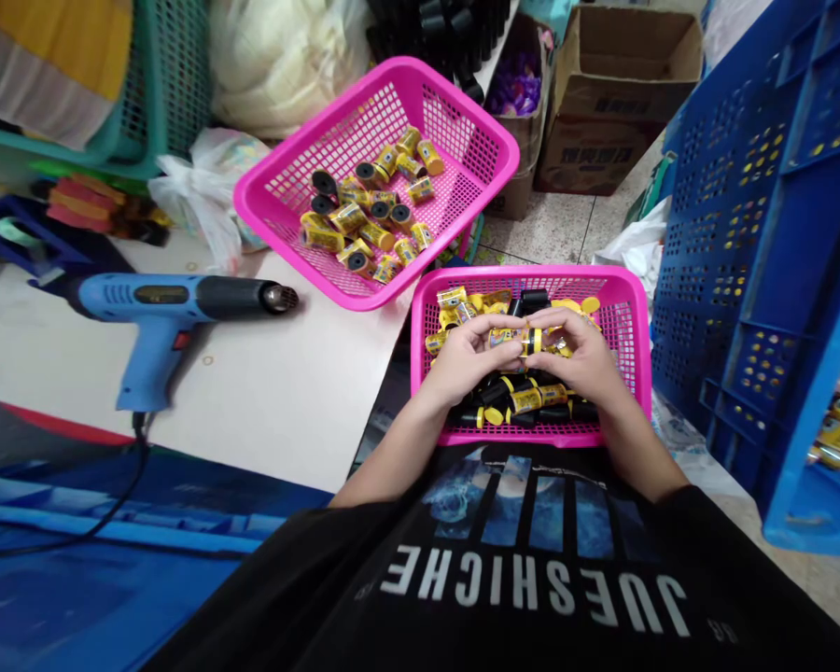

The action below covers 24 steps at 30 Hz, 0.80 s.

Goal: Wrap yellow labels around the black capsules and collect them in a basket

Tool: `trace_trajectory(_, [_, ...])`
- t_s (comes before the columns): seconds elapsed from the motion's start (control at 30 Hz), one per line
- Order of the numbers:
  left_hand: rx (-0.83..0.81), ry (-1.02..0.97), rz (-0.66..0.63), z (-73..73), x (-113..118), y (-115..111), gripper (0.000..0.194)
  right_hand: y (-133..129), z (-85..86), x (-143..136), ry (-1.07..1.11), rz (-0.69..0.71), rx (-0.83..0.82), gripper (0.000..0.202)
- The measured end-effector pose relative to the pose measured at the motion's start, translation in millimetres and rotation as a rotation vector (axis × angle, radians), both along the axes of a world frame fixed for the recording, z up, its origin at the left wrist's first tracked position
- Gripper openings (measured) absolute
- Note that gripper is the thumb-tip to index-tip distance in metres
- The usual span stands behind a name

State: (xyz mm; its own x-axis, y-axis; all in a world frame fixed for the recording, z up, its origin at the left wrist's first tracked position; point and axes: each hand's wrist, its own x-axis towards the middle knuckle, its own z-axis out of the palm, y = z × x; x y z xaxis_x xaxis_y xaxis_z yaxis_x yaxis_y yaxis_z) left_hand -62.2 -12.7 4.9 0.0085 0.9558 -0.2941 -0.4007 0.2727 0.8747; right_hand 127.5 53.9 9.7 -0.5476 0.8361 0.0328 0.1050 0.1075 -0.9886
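Note:
A small yellow cylinder with a printed label and a black band is held level between both hands. My left hand has its fingers closed on the labelled end. The thumb and fingers of my right hand pinch the other end, by the black band. Both hands are over a pink basket on my lap, which holds labelled yellow cylinders, black parts and yellow caps. A second pink basket, behind it to the left, contains several yellow cylinders, some showing black ends.
A blue heat gun lies on the white table at left, its cable running toward the front. Blue crates rise at right. Cardboard boxes stand on the floor behind; plastic bags and green baskets are at the back left.

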Motion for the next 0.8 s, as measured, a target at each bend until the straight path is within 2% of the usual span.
trace_trajectory(0.1, [0.031, 0.011, 0.02, -1.0, 5.0, 0.9, 0.04, -6.0, -5.0, -9.2, 0.209, 0.021, -0.327, 0.047])
trace_trajectory(0.17, [0.082, 0.027, 0.023, -1.4, 6.8, 1.9, 0.039, -10.8, -8.9, -15.4, 0.274, 0.045, -0.551, 0.048])
trace_trajectory(0.23, [0.136, 0.062, 0.022, -1.2, 7.3, 3.1, 0.039, -15.4, -12.8, -20.9, 0.301, 0.071, -0.646, 0.051])
trace_trajectory(0.37, [0.155, 0.149, 0.014, 1.3, 6.2, 4.4, 0.04, -21.4, -19.0, -26.7, 0.346, 0.022, -0.574, 0.058])
trace_trajectory(0.63, [0.152, 0.276, 0.01, 10.0, 9.3, 4.9, 0.036, -20.4, -27.6, -20.4, 0.2, 0.022, -0.41, 0.069])
trace_trajectory(0.73, [0.162, 0.261, 0.018, 7.5, 13.1, 4.3, 0.037, -17.0, -27.7, -16.7, 0.142, 0.012, -0.332, 0.075])
trace_trajectory(0.8, [0.166, 0.226, 0.027, 1.9, 15.8, 2.4, 0.037, -15.4, -24.4, -14.5, 0.137, 0.03, -0.279, 0.071])
